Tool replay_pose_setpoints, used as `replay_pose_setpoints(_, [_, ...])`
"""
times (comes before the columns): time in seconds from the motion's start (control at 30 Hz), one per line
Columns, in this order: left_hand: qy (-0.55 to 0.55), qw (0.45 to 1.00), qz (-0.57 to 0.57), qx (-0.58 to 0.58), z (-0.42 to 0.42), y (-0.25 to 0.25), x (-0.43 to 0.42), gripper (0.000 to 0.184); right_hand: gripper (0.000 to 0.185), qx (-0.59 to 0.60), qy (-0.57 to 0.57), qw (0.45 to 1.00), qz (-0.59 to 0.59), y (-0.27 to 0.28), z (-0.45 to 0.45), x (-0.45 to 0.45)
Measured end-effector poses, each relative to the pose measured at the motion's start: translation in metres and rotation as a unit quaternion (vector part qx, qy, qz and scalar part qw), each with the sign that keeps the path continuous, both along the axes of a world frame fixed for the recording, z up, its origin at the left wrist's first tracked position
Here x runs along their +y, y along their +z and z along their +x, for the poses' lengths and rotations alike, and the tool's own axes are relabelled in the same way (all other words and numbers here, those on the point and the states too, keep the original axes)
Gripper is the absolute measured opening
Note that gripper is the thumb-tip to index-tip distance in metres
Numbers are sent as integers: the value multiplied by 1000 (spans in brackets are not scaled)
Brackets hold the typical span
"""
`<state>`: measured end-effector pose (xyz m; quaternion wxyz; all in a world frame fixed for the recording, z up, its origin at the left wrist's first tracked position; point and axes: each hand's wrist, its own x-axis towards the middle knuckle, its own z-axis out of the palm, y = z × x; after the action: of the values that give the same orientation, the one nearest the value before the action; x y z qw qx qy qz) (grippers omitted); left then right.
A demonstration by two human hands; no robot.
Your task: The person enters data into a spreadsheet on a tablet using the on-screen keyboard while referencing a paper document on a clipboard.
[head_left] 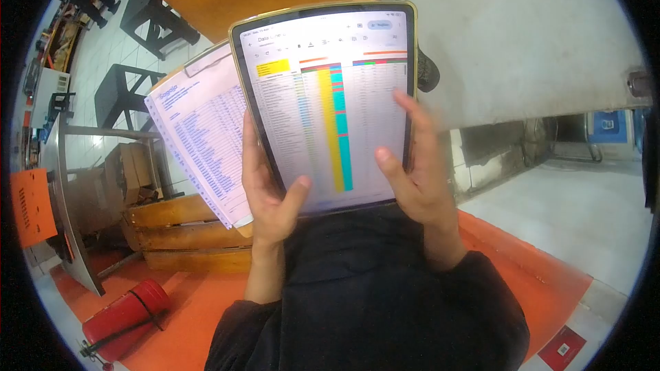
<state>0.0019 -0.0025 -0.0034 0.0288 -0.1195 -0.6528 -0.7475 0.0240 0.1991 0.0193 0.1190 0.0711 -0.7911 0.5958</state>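
A tablet (292, 106) in a gold-edged case shows a spreadsheet with yellow and teal columns. My left hand (269, 203) grips its lower left side, thumb at the front edge and fingers mostly hidden behind. At the right side, my right hand (425, 185) has its thumb and index finger spread over the screen; the index finger is slightly blurred, and the other fingers are hidden. Behind the tablet on the left, a clipboard (240, 223) carries a printed pink list (199, 120) with perforated edges. Whether my left hand also holds the clipboard is hidden.
A red fire extinguisher (130, 319) lies on the orange floor (192, 309) at lower left. Wooden slats (189, 233) and a metal-edged table (75, 233) with an orange sign (33, 207) are nearby. Dark stools (127, 96) stand farther back. A whitish panel (522, 34) fills the upper right.
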Motion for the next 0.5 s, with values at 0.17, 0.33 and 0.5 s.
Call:
replay_pose_setpoints(0.17, [-6,1000,-19,12,0,1,0,92,49,-5,10,999,41,8,-2,0])
replay_pose_setpoints(0.33, [17,1000,-9,2,1,2,5,96,49,0,11,996,93,9,-5,0])
replay_pose_setpoints(0.5, [12,999,-37,15,-1,1,2,96,51,-13,5,999,44,1,-5,-2])
